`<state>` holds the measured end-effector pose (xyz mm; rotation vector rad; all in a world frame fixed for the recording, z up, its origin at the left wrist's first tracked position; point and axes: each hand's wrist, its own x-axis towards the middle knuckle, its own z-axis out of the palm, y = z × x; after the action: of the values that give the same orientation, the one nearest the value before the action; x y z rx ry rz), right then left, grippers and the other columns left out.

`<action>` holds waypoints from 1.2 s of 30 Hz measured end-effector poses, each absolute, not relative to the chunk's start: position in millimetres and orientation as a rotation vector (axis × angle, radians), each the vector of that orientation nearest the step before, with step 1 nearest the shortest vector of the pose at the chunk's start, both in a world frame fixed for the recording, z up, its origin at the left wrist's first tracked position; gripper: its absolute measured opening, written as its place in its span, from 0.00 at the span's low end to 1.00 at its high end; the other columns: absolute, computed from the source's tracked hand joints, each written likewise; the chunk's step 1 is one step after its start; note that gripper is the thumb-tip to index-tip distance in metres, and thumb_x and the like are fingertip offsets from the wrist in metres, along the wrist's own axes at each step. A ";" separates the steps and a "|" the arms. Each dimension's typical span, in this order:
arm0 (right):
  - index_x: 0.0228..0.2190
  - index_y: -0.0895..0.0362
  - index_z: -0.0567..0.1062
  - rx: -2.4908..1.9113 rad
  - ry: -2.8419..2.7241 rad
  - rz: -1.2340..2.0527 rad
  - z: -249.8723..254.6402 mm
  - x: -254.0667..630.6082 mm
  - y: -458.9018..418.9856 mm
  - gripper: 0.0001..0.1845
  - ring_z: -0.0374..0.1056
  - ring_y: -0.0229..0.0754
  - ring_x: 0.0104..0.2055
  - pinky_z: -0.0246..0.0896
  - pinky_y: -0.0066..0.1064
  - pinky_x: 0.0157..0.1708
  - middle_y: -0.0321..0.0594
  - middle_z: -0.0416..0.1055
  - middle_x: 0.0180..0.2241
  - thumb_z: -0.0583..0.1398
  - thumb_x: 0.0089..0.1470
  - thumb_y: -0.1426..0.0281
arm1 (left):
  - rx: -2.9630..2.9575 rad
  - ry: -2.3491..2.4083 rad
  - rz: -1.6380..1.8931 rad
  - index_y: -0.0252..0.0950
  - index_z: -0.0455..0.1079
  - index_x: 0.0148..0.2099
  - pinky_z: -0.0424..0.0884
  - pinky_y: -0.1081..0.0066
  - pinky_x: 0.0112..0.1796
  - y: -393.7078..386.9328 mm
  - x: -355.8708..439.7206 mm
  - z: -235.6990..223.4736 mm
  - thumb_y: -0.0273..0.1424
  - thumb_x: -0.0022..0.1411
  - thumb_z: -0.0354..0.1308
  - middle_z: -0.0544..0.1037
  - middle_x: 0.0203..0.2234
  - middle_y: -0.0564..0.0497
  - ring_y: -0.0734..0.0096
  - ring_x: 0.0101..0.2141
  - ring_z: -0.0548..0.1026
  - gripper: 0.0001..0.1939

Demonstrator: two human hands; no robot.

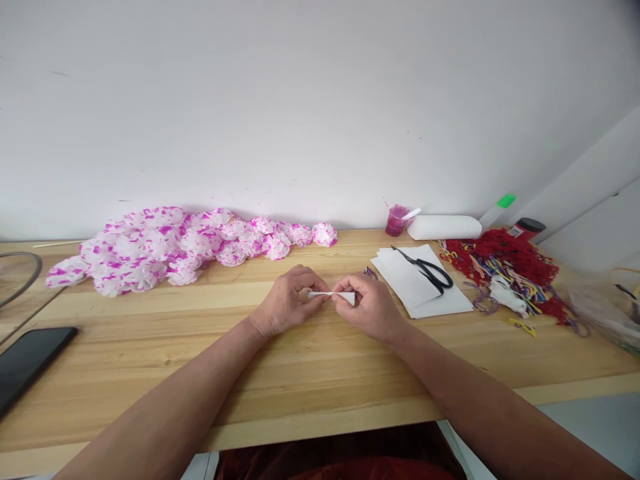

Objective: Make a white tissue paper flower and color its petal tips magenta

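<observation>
Both hands meet over the middle of the wooden table, pinching a narrow folded strip of white paper (344,295). My left hand (293,298) is closed on it near its middle, and the strip's left end shows inside the curl of the fingers. My right hand (369,305) pinches it just beside the left fingertips, with the flat right end lying under the fingers. The strip looks squeezed thin between the two pinches. Behind the right hand, a bit of purple cord (371,273) lies on the table, partly hidden.
White and magenta paper pompoms (150,250) lie heaped along the wall. Black scissors (425,270) rest on white paper sheets (400,280) at right. Beyond are a cup of purple liquid (397,221), a white roll (445,227) and coloured cords (505,267). A phone (33,363) lies left.
</observation>
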<state>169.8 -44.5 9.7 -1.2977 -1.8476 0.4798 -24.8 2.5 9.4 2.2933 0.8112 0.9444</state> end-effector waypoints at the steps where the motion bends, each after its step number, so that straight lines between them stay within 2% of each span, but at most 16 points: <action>1: 0.28 0.56 0.75 -1.298 -1.848 0.483 9.0 169.6 -44.1 0.02 0.64 0.35 0.25 0.57 0.27 0.26 0.34 0.74 0.27 0.61 0.50 0.74 | 2.296 0.810 0.950 0.37 0.75 0.36 0.69 0.66 0.40 2.9 -24.6 9.1 0.28 0.60 0.61 0.78 0.31 0.48 0.67 0.36 0.73 0.02; 7: 0.29 0.56 0.76 -1.313 -1.851 0.480 11.2 172.2 -42.8 0.02 0.61 0.33 0.23 0.56 0.28 0.26 0.34 0.75 0.28 0.61 0.52 0.72 | 2.279 0.823 1.001 0.36 0.76 0.36 0.69 0.68 0.40 5.8 -24.4 6.5 0.30 0.61 0.61 0.78 0.31 0.49 0.68 0.35 0.74 0.03; 11: 0.32 0.55 0.77 -1.285 -1.861 0.490 14.1 174.0 -44.1 0.03 0.63 0.34 0.25 0.57 0.28 0.27 0.34 0.76 0.30 0.62 0.52 0.72 | 2.287 0.807 0.993 0.37 0.76 0.37 0.69 0.68 0.40 6.2 -25.4 6.5 0.29 0.62 0.60 0.78 0.31 0.49 0.69 0.36 0.74 0.04; 22: 0.29 0.56 0.76 -1.307 -1.847 0.473 9.0 172.7 -44.0 0.02 0.58 0.32 0.22 0.55 0.27 0.26 0.33 0.73 0.26 0.62 0.50 0.73 | 2.308 0.784 0.980 0.36 0.74 0.36 0.68 0.68 0.41 4.1 -25.8 12.5 0.29 0.60 0.62 0.78 0.32 0.50 0.69 0.37 0.73 0.02; 31: 0.30 0.55 0.75 -1.296 -1.849 0.510 7.2 172.5 -43.8 0.02 0.62 0.34 0.24 0.56 0.28 0.26 0.34 0.73 0.27 0.61 0.51 0.71 | 2.304 0.820 0.993 0.37 0.73 0.35 0.68 0.70 0.39 4.8 -24.3 8.1 0.25 0.57 0.62 0.77 0.31 0.51 0.70 0.35 0.73 0.02; 36: 0.31 0.55 0.75 -1.270 -1.862 0.518 8.6 173.9 -44.0 0.03 0.65 0.35 0.27 0.58 0.28 0.28 0.34 0.74 0.29 0.61 0.51 0.72 | 2.270 0.832 0.953 0.37 0.74 0.35 0.69 0.71 0.39 7.3 -25.2 4.6 0.27 0.58 0.62 0.78 0.31 0.51 0.71 0.35 0.74 0.01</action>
<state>173.9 -44.0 8.6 -1.2696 -1.8625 0.5181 -25.2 7.3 4.6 2.2701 0.8319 0.9532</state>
